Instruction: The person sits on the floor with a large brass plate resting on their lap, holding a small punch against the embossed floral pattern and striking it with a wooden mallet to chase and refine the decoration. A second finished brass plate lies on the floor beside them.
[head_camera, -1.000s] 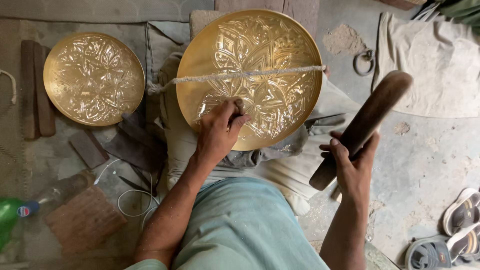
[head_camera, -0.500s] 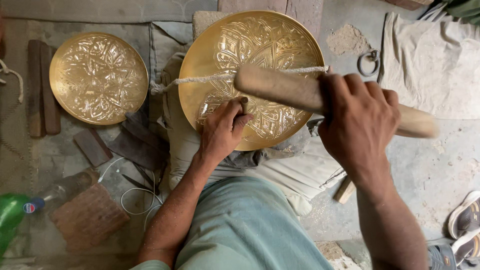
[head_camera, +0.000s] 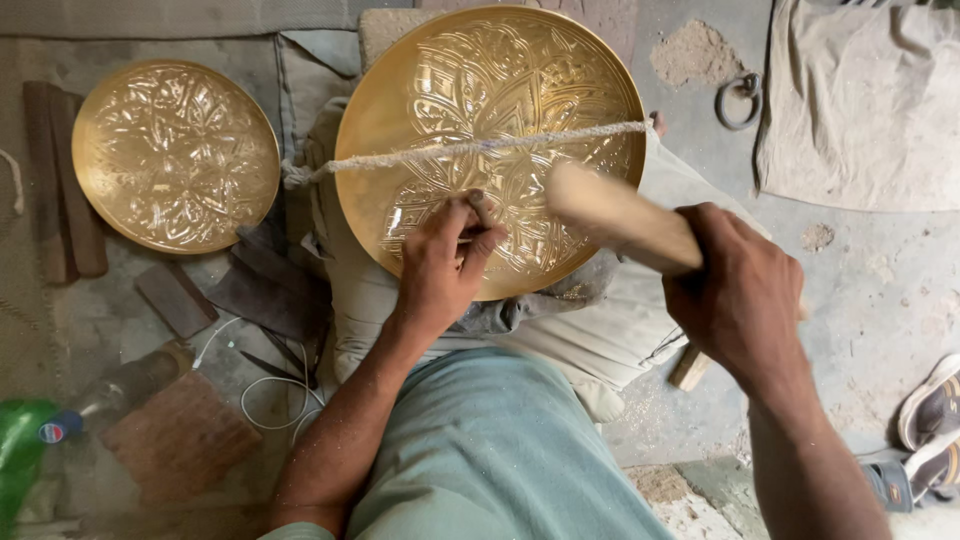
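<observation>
A large engraved brass plate (head_camera: 490, 140) rests tilted on the person's cloth-covered lap, held across its middle by a taut rope (head_camera: 470, 148). The right hand (head_camera: 740, 300) is closed round a wooden mallet (head_camera: 620, 220), whose blurred head hangs over the plate's lower right part; whether it touches the metal cannot be told. The left hand (head_camera: 440, 265) lies on the plate's lower centre, fingers pinched together on what seems to be a small punch (head_camera: 478, 205), mostly hidden by the fingertips. The mallet head is just to the right of that hand.

A second, smaller brass plate (head_camera: 175, 155) lies flat on the floor to the left, well apart from both hands. Beside it are dark wooden blocks (head_camera: 65, 180). A metal ring (head_camera: 740, 100) lies on the floor at upper right, and sandals (head_camera: 930, 430) at lower right.
</observation>
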